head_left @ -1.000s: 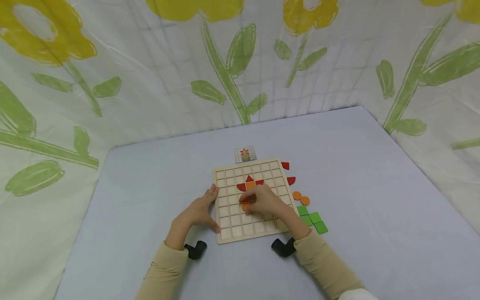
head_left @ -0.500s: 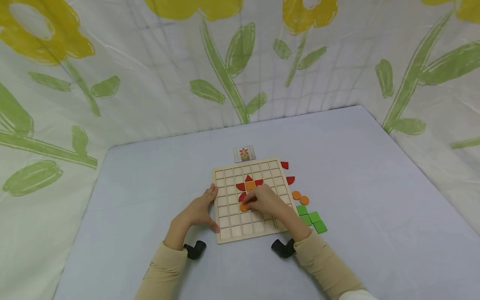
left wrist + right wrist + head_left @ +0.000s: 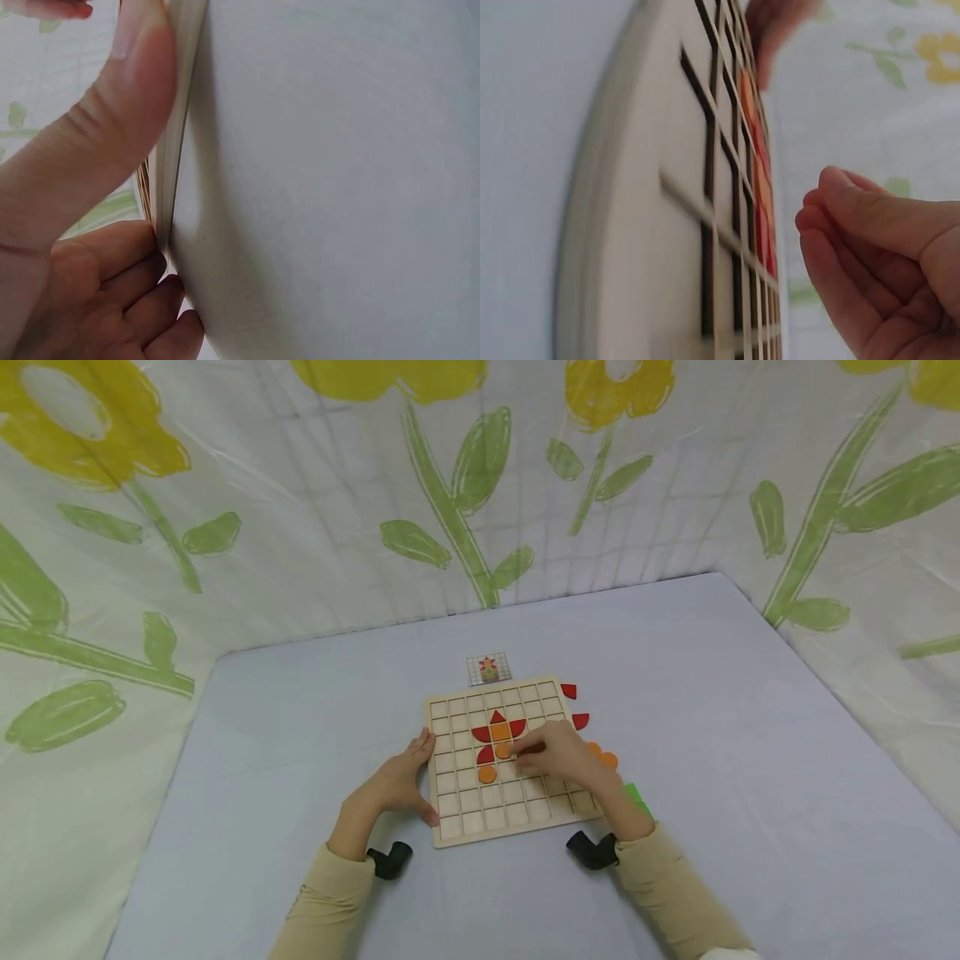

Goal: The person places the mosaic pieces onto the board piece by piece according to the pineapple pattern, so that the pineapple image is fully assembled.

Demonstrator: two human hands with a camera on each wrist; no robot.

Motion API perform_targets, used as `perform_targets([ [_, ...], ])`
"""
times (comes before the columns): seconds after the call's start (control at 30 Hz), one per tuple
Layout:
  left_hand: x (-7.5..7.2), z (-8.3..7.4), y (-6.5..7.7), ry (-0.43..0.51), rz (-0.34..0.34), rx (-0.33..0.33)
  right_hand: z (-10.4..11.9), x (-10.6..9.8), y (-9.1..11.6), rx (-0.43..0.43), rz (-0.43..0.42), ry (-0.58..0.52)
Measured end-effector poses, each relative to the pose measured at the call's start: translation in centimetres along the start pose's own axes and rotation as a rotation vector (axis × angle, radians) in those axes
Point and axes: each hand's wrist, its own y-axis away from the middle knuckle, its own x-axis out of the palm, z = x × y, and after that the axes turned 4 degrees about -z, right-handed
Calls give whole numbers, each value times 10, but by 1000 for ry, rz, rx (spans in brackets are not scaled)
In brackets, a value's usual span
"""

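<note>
A square wooden grid board (image 3: 472, 821) lies on the table. My left hand (image 3: 393, 783) touches its left edge, thumb and fingers spread apart; the left wrist view shows the thumb (image 3: 139, 82) along the board's side. On the board sit a red triangle (image 3: 498, 717), an orange square (image 3: 500, 732), red quarter-circle pieces (image 3: 482, 734), and two orange discs (image 3: 487, 774). Just right of the upper disc, my right hand (image 3: 555, 753) hovers over the board. Its fingers are loosely bent, with nothing visible between them in the right wrist view.
A small pattern card (image 3: 488, 668) lies behind the board. Along the board's right side are loose red quarter-circles (image 3: 581, 721), orange discs (image 3: 609, 761) and green squares (image 3: 636, 795), partly hidden by my right arm. A flowered cloth (image 3: 315, 527) hangs behind the table.
My right hand has let go of the lower orange disc and moved to the right, uncovering the upper disc. It now covers most of the green squares. My left hand stays in place.
</note>
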Motion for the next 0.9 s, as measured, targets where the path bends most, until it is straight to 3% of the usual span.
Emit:
perform_targets([
  [0.2, -1, 0, 1, 0, 3, -3, -29, -43, 19, 134, -42, -16],
  [0.37, -2, 0, 2, 3, 6, 4, -51, -65, 36, 195, -70, 22],
  [0.7, -2, 0, -1, -2, 13, 1, -65, -85, 79, 223, -92, 64],
  [0.9, -2, -2, 1, -1, 11, -4, -66, -91, 99, 215, 0, 61],
])
